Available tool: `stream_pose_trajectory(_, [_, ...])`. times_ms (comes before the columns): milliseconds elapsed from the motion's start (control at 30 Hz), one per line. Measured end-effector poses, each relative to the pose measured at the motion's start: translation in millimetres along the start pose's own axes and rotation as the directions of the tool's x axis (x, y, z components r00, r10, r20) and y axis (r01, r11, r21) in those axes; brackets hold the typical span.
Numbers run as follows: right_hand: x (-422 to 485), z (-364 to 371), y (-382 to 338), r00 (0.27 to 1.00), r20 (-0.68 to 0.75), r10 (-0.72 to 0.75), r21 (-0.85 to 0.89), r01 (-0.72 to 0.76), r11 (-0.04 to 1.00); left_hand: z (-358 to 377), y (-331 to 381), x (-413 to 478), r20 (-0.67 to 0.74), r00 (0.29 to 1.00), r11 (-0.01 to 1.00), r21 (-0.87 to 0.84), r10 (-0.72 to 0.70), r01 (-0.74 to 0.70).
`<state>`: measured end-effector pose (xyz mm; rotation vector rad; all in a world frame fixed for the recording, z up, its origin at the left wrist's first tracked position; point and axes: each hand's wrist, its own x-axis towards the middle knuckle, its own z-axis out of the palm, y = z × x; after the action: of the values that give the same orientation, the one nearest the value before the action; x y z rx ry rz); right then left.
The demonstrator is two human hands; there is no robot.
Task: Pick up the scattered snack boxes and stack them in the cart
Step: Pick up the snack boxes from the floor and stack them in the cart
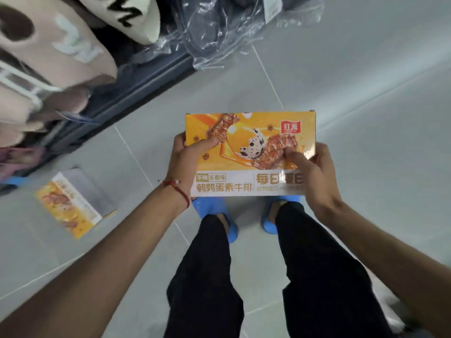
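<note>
I hold an orange and white snack box (249, 132) flat in front of me, printed face up, above my feet. My left hand (183, 162) grips its left edge with the thumb on top. Its right edge is gripped by my right hand (314, 172), thumb pressed on the picture. A second snack box (73, 203) of the same kind lies on the grey floor tiles to my left, tilted at an angle. No cart shows in this view.
A dark shelf base (127, 93) runs diagonally at upper left, with soft pink and cream goods (48, 52) hanging over it. A clear plastic bag of dark clothing (234, 28) lies on the floor beyond the box. My blue slippers (219, 220) stand on the tiles.
</note>
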<state>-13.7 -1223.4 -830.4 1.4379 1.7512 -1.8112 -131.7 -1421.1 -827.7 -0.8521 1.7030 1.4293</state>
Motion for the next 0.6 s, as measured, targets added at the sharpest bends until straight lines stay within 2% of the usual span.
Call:
stream_pose_trajectory(167, [-103.2, -38.1, -56.4, 0.998, -0.028, 0.064, 0.135, -0.059, 0.989, -4.2, 50.5, -104.5, 0.075, 0.997, 0.996, 0.077, 0.033, -0.039])
stream_pose_trajectory(400, [-225.6, -92.1, -118.9, 0.984, -0.129, 0.122, 0.339, -0.071, 0.938, -5.5, 106.2, -235.3, 0.218, 0.974, 0.987, 0.129, 0.066, -0.096])
stream_pose_trajectory(600, [-308.4, -130.6, -155.8, 0.978, -0.184, 0.095, 0.473, 0.004, 0.881, 17.8, 150.5, -320.6, 0.37, 0.925, 0.976, 0.15, 0.091, -0.157])
